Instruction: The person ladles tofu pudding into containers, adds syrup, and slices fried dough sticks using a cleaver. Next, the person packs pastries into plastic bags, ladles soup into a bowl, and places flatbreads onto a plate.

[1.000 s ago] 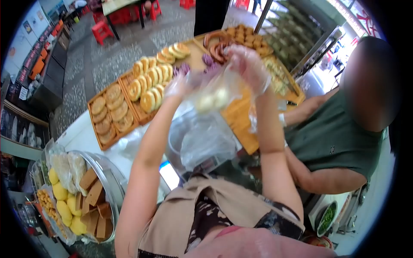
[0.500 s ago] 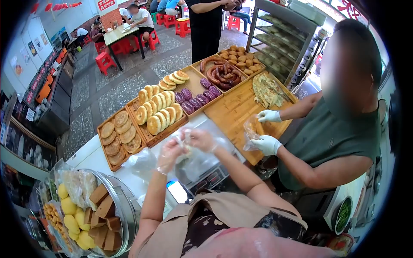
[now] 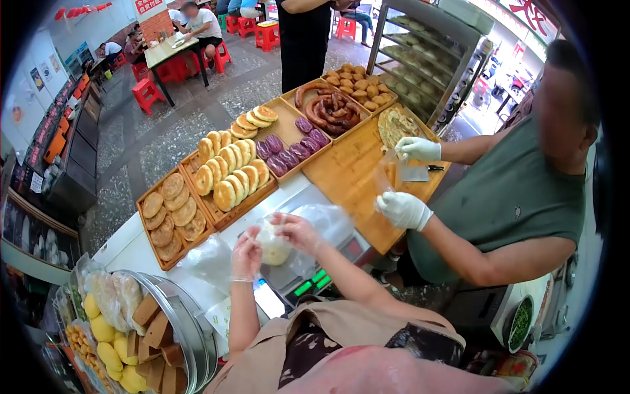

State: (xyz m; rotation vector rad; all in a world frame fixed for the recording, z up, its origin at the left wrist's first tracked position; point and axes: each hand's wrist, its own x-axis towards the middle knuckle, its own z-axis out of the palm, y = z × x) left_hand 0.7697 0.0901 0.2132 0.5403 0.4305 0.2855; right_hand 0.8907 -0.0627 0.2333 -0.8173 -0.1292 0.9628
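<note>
A clear plastic bag (image 3: 272, 248) with something white and round like a steamed bun inside rests over the scale (image 3: 296, 269), whose displays glow green. At the bag's left edge is my left hand (image 3: 247, 256), in a thin clear glove, with its fingertips pinched on the plastic. My right hand (image 3: 298, 233) grips the bag's upper right side, fingers bent. More thin plastic bags (image 3: 209, 259) lie crumpled left of my left hand. A lit phone (image 3: 269, 299) lies below the bag, near my left wrist.
Trays of flat brown cakes (image 3: 172, 213), pale buns (image 3: 233, 174), purple rolls (image 3: 292, 152) and sausages (image 3: 331, 113) line the counter. On the right, a co-worker's white-gloved hands (image 3: 405, 210) hold a clear bag above a wooden board (image 3: 348, 190). A steamer (image 3: 190, 322) stands lower left.
My hands have moved apart and slightly down, and the white contents now show between them. The scale's displays show lit green. The co-worker's gloved hands have spread; a blade is visible between them.
</note>
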